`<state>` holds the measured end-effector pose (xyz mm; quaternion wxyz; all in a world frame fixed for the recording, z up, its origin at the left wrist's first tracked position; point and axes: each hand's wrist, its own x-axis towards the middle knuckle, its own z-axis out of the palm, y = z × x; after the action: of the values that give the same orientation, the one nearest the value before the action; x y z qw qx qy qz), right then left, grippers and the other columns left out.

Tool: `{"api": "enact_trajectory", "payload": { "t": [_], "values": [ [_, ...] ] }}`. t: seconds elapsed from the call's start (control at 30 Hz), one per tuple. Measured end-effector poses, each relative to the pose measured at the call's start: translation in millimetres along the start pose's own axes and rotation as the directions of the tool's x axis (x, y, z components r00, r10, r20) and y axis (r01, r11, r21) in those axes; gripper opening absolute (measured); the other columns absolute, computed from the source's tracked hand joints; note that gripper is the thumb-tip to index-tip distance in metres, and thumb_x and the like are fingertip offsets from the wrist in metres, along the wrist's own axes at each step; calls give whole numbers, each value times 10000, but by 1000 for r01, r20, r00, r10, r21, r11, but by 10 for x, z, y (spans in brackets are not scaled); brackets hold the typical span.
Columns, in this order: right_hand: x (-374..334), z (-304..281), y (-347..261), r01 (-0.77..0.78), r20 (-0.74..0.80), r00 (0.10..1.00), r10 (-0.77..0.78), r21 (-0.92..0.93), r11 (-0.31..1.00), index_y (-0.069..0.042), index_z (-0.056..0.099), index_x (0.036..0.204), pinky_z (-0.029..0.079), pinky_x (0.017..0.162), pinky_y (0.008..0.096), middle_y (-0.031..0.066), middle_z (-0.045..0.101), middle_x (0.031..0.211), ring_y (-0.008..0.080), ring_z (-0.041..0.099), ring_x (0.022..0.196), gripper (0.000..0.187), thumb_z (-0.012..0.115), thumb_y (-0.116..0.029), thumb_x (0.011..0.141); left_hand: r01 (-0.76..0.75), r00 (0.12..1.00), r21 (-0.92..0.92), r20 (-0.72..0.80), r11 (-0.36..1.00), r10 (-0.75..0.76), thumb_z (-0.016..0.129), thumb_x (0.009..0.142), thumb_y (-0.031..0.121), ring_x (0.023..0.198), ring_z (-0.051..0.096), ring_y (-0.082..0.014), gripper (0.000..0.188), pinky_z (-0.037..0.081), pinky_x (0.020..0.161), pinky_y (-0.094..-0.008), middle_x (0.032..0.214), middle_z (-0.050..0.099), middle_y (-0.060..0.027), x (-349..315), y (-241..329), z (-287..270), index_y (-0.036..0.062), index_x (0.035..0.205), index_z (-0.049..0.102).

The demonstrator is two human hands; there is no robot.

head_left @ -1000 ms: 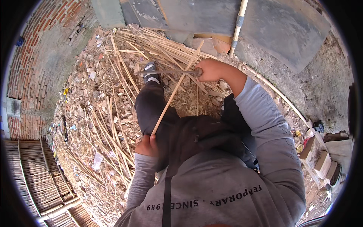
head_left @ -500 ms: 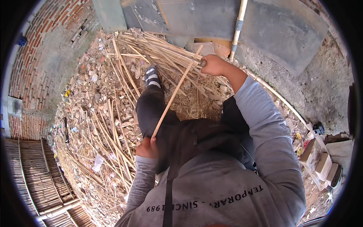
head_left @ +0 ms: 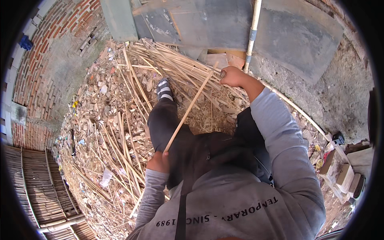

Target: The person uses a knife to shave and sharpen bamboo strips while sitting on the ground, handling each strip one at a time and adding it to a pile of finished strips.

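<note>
A long, thin bamboo strip (head_left: 187,113) runs slantwise between my hands, its far end up by the right one. My left hand (head_left: 157,162) is closed round the strip's near end, beside my left thigh. My right hand (head_left: 235,77) is closed on a short tool with a dull brownish end (head_left: 223,74), close beside the far part of the strip. Most of that tool is hidden by my fingers, and its kind does not show. Just beyond lies a heap of pale bamboo strips (head_left: 172,60).
More loose strips (head_left: 124,148) lie on the rubble-strewn ground (head_left: 96,120) to my left. Dark grey panels (head_left: 216,24) and an upright pale pipe (head_left: 252,36) stand ahead. A brick wall (head_left: 40,84) rises at far left; wooden blocks (head_left: 345,176) are at right.
The whole view has shifted slightly, so the surroundings sit lower in the picture. Both hands keep their hold, and the strip stays slanted between them.
</note>
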<state>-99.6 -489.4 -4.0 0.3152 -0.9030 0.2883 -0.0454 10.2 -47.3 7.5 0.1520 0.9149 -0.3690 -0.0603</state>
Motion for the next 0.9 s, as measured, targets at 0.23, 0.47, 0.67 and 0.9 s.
{"api": "enact_trajectory", "payload": {
  "t": [0.23, 0.47, 0.67, 0.9],
  "values": [
    [-321, -73, -628, 329, 169, 936, -309, -106, 938, 0, 650, 962, 491, 747, 449, 205, 649, 846, 376, 629, 846, 394, 728, -290, 707, 2, 1000, -27, -22, 1000, -2, 461, 961, 352, 647, 589, -481, 370, 441, 566, -544, 653, 587, -266, -17, -5, 34, 39, 779, 536],
    [51, -225, -11, -92, -68, 993, 100, 120, 989, -5, 659, 1018, 499, 780, 397, 200, 673, 958, 314, 649, 888, 453, 735, -325, 707, -39, 999, -58, -22, 998, 38, 413, 976, 308, 632, 584, -473, 338, 438, 554, -534, 646, 581, -260, 0, -62, 22, 41, 856, 583],
    [-190, -265, -252, 84, -89, 992, -85, -22, 996, -66, 679, 1000, 502, 792, 424, 170, 675, 949, 351, 637, 908, 377, 721, -290, 700, -52, 998, -85, -29, 995, 50, 412, 973, 293, 687, 587, -478, 313, 450, 597, -529, 720, 607, -257, 10, 4, 25, 54, 971, 614],
    [-409, -116, -776, 356, 265, 920, -290, -250, 901, -42, 665, 987, 494, 707, 436, 163, 663, 817, 334, 642, 813, 386, 744, -303, 713, -75, 997, -41, -9, 996, 75, 405, 980, 300, 670, 586, -472, 338, 451, 591, -526, 707, 606, -256, 12, -38, 7, 39, 944, 618]
  ]
}}
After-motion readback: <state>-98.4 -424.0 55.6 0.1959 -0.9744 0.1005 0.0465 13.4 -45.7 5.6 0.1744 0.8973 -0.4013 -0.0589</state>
